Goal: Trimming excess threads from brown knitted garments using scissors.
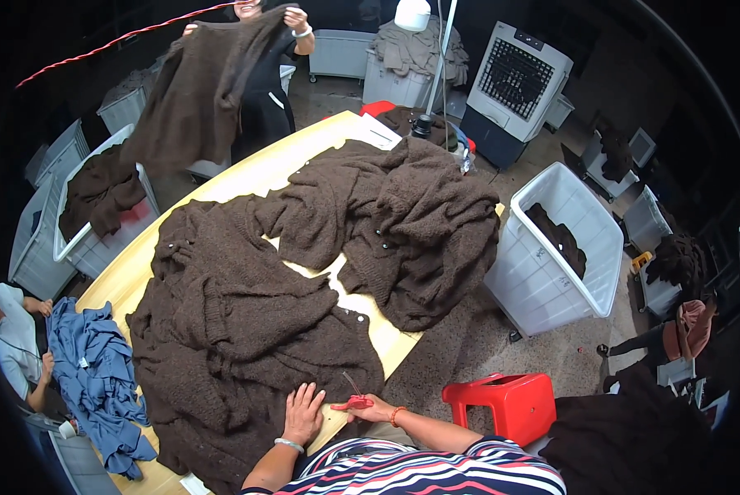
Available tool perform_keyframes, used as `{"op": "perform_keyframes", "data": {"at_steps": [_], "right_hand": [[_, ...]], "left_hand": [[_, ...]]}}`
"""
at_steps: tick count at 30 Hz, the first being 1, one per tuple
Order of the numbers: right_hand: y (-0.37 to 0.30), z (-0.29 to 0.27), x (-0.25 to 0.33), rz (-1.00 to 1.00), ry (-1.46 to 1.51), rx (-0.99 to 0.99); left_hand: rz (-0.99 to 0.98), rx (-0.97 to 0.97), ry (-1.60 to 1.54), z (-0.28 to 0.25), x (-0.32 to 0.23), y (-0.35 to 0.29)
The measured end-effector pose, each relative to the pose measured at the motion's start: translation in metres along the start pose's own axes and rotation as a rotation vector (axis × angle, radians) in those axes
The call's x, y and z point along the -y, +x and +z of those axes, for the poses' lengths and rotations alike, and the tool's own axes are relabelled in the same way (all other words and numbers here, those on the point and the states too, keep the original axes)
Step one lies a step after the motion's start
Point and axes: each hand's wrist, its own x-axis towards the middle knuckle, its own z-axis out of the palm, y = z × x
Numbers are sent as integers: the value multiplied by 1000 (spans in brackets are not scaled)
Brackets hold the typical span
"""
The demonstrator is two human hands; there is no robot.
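Note:
My left hand [304, 415] lies flat with fingers stretched on a dark brown knitted garment [246, 330], spread in folds over the table's near side. My right hand [376, 410], beside it at the table edge, grips small red-handled scissors [353, 403]; their thin metal blades point up and away. A second heap of brown knitwear [419, 223] lies farther back and to the right, parted from the near garment by a strip of pale tabletop [378, 318]. Small white bits show on that strip.
A red stool [510, 408] stands at my right, beyond it a white wheeled bin [551, 247] with brown knitwear. Across the table a person holds up a brown garment [197, 82]. At left another person handles blue clothing [94, 371]. An air cooler [514, 91] stands at the back.

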Motion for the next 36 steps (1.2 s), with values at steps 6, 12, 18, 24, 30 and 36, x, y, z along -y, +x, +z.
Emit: {"op": "perform_keyframes", "data": {"at_steps": [6, 12, 18, 24, 30, 36], "right_hand": [[-1, -1, 3, -40, 37, 0], [-4, -3, 13, -38, 39, 27], [3, -3, -6, 7, 3, 36], [5, -1, -11, 12, 20, 24], [-4, -3, 16, -10, 24, 7], [0, -4, 4, 49, -17, 21]], "left_hand": [[0, -1, 2, 4, 3, -1], [11, -15, 19, 5, 5, -3], [16, -8, 19, 5, 4, -1], [6, -11, -17, 5, 4, -1], [6, -15, 7, 5, 6, -2], [15, -24, 4, 7, 5, -2]]}}
